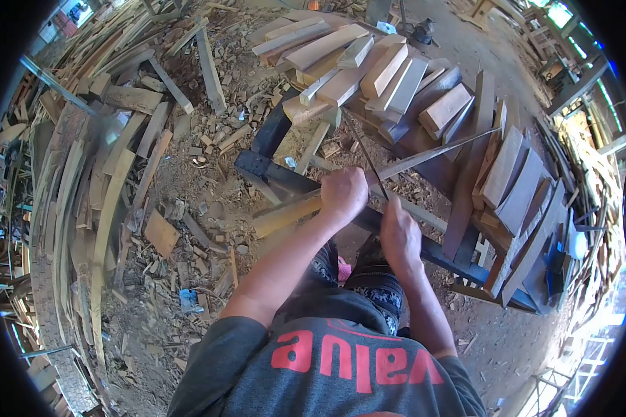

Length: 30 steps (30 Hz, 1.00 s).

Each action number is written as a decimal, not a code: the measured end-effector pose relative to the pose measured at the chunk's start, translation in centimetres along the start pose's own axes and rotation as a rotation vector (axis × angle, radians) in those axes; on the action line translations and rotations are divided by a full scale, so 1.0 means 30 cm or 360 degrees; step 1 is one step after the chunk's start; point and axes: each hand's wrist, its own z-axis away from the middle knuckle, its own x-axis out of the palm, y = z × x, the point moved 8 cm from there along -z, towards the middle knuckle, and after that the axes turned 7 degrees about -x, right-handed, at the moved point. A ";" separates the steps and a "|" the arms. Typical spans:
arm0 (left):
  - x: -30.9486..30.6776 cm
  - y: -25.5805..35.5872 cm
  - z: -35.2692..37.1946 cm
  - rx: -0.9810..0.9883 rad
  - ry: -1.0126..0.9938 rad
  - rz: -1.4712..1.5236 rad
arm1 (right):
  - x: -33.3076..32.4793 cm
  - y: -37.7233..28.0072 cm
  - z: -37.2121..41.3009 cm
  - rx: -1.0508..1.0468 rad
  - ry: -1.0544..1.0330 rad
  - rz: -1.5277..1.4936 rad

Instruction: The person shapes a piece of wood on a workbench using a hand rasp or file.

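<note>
A long wooden strip [285, 216] slants across the dark frame in front of me, its far end narrowing toward the stacked boards. My left hand [345, 195] is closed on its middle, knuckles up. Just to the right, my right hand [401, 233] is closed around the near end of a long, thin, dark tool [364, 147], perhaps a blade seen edge-on. The tool points away from me and crosses the strip beside my left hand. My fingers hide its handle.
A dark frame [292, 179] stands before my legs, with stacked wooden boards [386, 69] behind it and more boards [511, 170] at right. Long planks [111, 208] are piled at left. Wood scraps and chips [212, 146] litter the ground.
</note>
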 end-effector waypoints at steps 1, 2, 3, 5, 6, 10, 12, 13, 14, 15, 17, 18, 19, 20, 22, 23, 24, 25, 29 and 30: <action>-0.001 0.002 0.003 0.0009 -0.0004 0.0006 | -0.020 -0.003 0.026 -0.0006 0.0000 -0.0002; -0.001 0.002 0.001 0.0012 -0.0006 0.0013 | -0.044 0.007 0.086 0.0094 -0.0081 0.0014; -0.003 0.001 0.000 -0.0003 -0.0008 0.0014 | -0.052 0.024 0.144 0.0196 -0.0172 0.0030; -0.007 0.011 0.003 0.0026 -0.0001 -0.0051 | -0.047 0.028 0.156 0.0208 -0.0200 0.0031; -0.006 0.011 0.009 0.0030 -0.0017 -0.0059 | -0.041 0.019 0.129 0.0211 -0.0210 0.0045; -0.017 0.016 0.001 -0.0007 -0.0089 -0.0065 | 0.008 0.000 -0.006 0.0115 -0.0109 0.0065; -0.011 0.014 0.001 0.0002 -0.0124 -0.0080 | -0.006 -0.008 0.004 0.0043 -0.0078 0.0077; -0.005 0.003 0.000 -0.0038 -0.0084 -0.0040 | -0.030 -0.006 0.043 0.0072 -0.0076 0.0082; -0.001 -0.002 -0.005 -0.0072 -0.0046 0.0006 | -0.049 0.002 0.090 0.0145 -0.0156 0.0110; 0.006 0.005 -0.003 -0.0045 -0.0074 0.0018 | -0.060 0.015 0.134 0.0225 -0.0241 0.0138; -0.005 0.004 -0.002 -0.0042 -0.0026 -0.0009 | -0.064 0.029 0.151 0.0255 -0.0238 0.0136; -0.008 0.009 -0.004 -0.0038 -0.0043 -0.0031 | -0.051 0.022 0.122 0.0195 -0.0181 0.0095; -0.011 0.011 -0.005 -0.0036 -0.0070 -0.0039 | -0.038 0.015 0.089 0.0136 -0.0114 0.0050; -0.010 0.011 -0.006 -0.0056 -0.0093 -0.0059 | -0.010 0.023 0.048 0.0186 -0.0096 0.0043; -0.006 0.024 -0.007 -0.0037 -0.0121 -0.0091 | 0.030 0.016 -0.031 0.0107 -0.0070 0.0008; -0.006 0.021 -0.010 -0.0075 -0.0140 -0.0135 | 0.014 0.025 -0.015 0.0141 -0.0046 0.0000; -0.005 0.016 -0.013 -0.0113 -0.0162 -0.0182 | -0.003 0.017 0.007 0.0107 -0.0064 -0.0022; -0.006 0.023 -0.011 -0.0071 -0.0176 -0.0196 | -0.024 0.005 0.034 0.0072 -0.0080 -0.0044; -0.032 0.045 -0.004 -0.0051 -0.0163 -0.0182 | -0.046 0.037 0.152 0.0265 -0.0234 0.0031; -0.031 0.043 -0.001 -0.0055 -0.0168 -0.0187 | -0.049 0.032 0.129 0.0245 -0.0186 -0.0030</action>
